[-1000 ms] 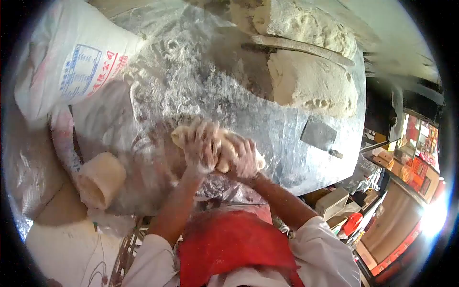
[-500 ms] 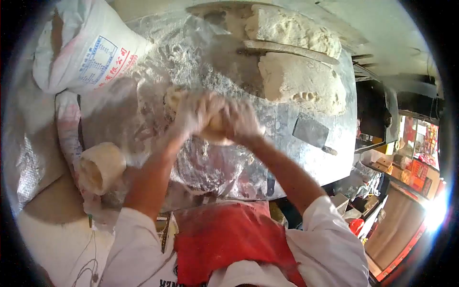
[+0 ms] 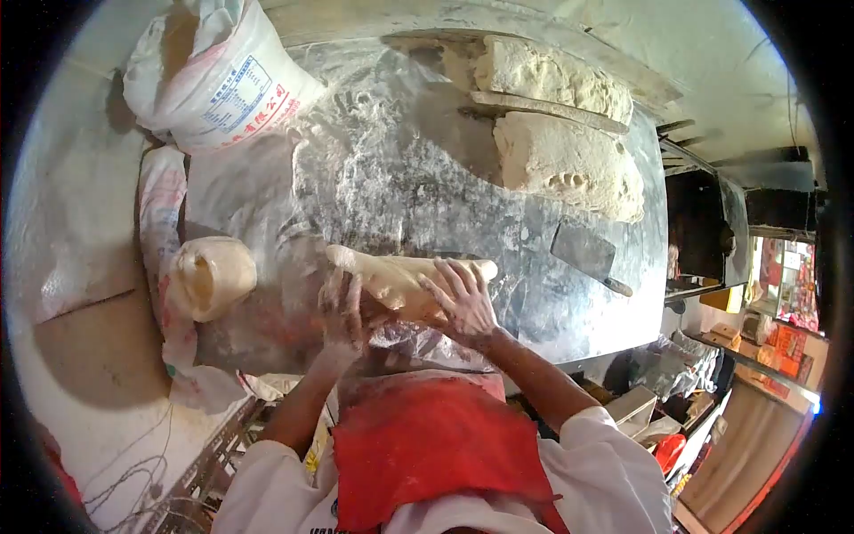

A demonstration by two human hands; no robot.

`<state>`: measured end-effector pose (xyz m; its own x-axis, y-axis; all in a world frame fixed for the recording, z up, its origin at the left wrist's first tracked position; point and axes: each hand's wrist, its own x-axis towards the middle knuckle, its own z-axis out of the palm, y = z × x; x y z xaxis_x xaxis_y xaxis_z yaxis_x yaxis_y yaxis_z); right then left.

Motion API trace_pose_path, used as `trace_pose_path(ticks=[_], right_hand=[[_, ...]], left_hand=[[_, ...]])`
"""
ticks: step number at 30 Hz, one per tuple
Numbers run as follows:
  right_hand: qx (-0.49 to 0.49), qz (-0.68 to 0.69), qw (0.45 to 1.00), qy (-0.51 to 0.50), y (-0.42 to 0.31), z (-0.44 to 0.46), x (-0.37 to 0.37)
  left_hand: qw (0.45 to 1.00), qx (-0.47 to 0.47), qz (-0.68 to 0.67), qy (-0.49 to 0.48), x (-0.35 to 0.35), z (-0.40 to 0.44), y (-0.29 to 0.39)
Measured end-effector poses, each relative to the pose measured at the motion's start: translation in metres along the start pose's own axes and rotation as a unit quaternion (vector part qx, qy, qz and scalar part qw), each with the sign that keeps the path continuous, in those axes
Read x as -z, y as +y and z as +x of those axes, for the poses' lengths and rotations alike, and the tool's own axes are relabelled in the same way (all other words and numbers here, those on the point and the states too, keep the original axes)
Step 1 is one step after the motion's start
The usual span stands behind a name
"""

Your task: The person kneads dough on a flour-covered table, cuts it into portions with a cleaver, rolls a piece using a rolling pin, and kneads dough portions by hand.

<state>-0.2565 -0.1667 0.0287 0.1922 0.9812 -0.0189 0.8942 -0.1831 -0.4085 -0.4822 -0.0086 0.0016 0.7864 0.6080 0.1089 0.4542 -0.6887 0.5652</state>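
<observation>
A long pale piece of dough [image 3: 396, 278] lies across the floured metal tabletop [image 3: 400, 160] in front of the red apron. My left hand [image 3: 342, 311] is at the dough's left end, its fingers pointing up and near one another; whether they grip anything is unclear. On the right part of the dough rests my right hand [image 3: 464, 301], fingers spread and not wrapped round it. Loose flour covers the surface beyond the dough. To the right lies a flat scraper [image 3: 583, 250] with a short handle.
Two large dough slabs [image 3: 569, 160] sit at the back right, a long bar [image 3: 547, 111] between them. A flour sack [image 3: 236, 89] stands at the back left. A pale container [image 3: 213, 278] is at the left. Shelves with boxes are beyond the right edge.
The hands have moved apart, from pressing close together over the dough to its two ends. The dough now shows as a longer piece. The camera view has shifted.
</observation>
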Motion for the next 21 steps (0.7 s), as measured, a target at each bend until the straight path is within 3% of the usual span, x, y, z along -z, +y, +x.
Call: trace_pose_path(ticks=[3, 4, 5, 6, 7, 9, 11, 12, 13, 14, 15, 16, 17, 21], right_hand=[[-0.004, 0.017, 1.000, -0.009, -0.002, 0.039, -0.012], [-0.087, 0.056, 0.993, -0.061, -0.004, 0.058, -0.004], [-0.168, 0.094, 0.975, -0.115, -0.006, 0.081, 0.008], [-0.222, 0.139, 0.962, -0.076, -0.004, 0.104, 0.014], [-0.195, 0.236, 0.951, -0.047, 0.032, 0.119, -0.022], [-0.272, 0.569, 0.776, -0.029, 0.024, 0.162, 0.037], [-0.249, 0.737, 0.628, -0.008, 0.009, 0.183, 0.083], [-0.198, 0.705, 0.680, -0.024, 0.019, 0.186, 0.076], [-0.232, 0.821, 0.522, -0.007, 0.007, 0.195, 0.081], [-0.151, 0.648, 0.744, 0.054, 0.029, 0.205, 0.048], [-0.055, 0.420, 0.899, 0.110, 0.051, 0.213, 0.015], [-0.122, 0.285, 0.947, 0.083, 0.059, 0.215, 0.013], [-0.271, 0.281, 0.919, 0.058, 0.044, 0.227, 0.029], [-0.292, 0.360, 0.886, 0.010, 0.052, 0.243, 0.040]], left_hand=[[0.993, -0.077, 0.062, 0.056, -0.019, 0.049, -0.003], [0.994, -0.032, 0.100, -0.031, 0.006, 0.079, 0.011], [0.994, -0.030, 0.101, -0.025, 0.000, 0.105, 0.002], [0.997, 0.025, 0.032, -0.066, -0.008, 0.133, -0.011], [0.990, 0.079, -0.036, -0.108, -0.012, 0.160, -0.021], [0.936, 0.102, -0.321, -0.102, 0.011, 0.227, -0.023], [0.922, 0.036, -0.383, -0.033, 0.086, 0.262, 0.024], [0.921, 0.042, -0.385, -0.034, 0.097, 0.274, 0.024], [0.935, 0.048, -0.351, 0.013, 0.104, 0.288, 0.020], [0.946, 0.054, -0.314, 0.060, 0.108, 0.303, 0.010], [0.976, -0.033, -0.189, 0.105, 0.090, 0.313, -0.027], [0.982, -0.033, -0.149, 0.110, 0.077, 0.311, -0.058], [0.987, -0.031, -0.109, 0.115, 0.066, 0.309, -0.086], [0.965, 0.071, -0.214, 0.134, 0.031, 0.257, -0.140]])
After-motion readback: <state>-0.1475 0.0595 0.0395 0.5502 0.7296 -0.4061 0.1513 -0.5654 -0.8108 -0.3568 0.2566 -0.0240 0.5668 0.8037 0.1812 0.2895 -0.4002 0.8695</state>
